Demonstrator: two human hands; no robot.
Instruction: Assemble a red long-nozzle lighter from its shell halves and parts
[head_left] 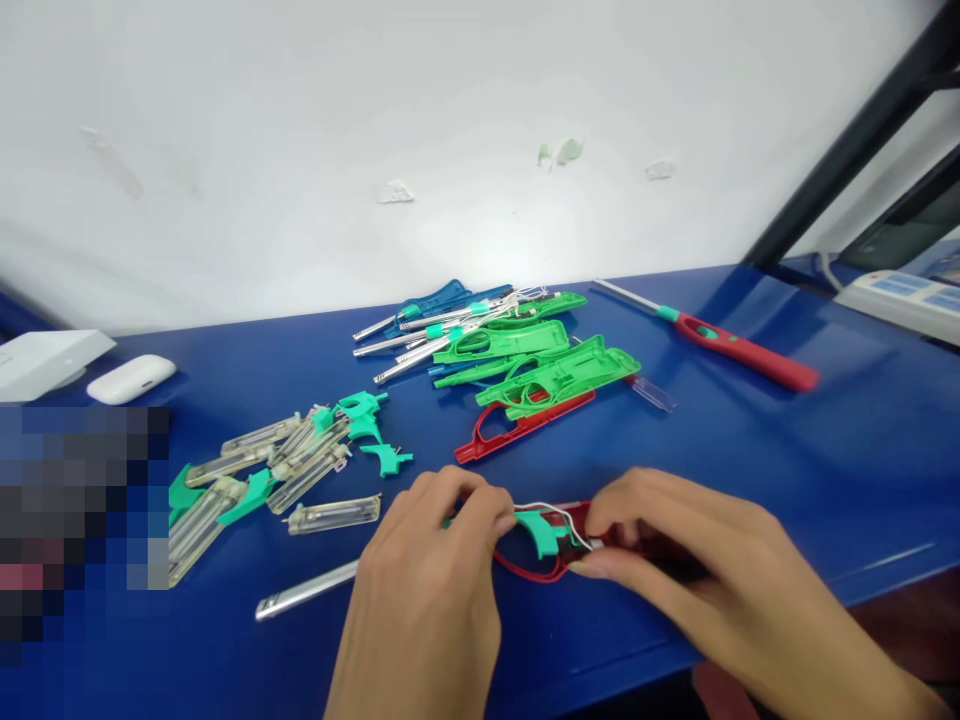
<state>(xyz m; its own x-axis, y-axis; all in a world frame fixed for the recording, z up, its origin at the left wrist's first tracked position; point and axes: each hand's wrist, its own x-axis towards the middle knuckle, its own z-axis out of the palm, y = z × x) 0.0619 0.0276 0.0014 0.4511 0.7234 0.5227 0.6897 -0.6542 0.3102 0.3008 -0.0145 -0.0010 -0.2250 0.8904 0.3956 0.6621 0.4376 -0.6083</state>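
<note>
Near the front edge of the table lies a red lighter casing half [529,570] with a teal trigger [541,535] and a white wire [574,522] in it. My left hand [442,560] is closed over the casing's front end, and a metal lighter tube [307,590] sticks out to its left. At the casing's other end, my right hand [667,550] pinches the handle part with thumb and fingers, close to the wire's end. The parts under my fingers are hidden.
Clear fuel tanks [334,515] and teal triggers [386,460] lie at left. Behind my hands are green casing halves [570,375], a red casing half [525,425] and metal tubes [412,360]. A whole red lighter [750,350], a white case [131,380] and a power strip [900,300] lie farther out.
</note>
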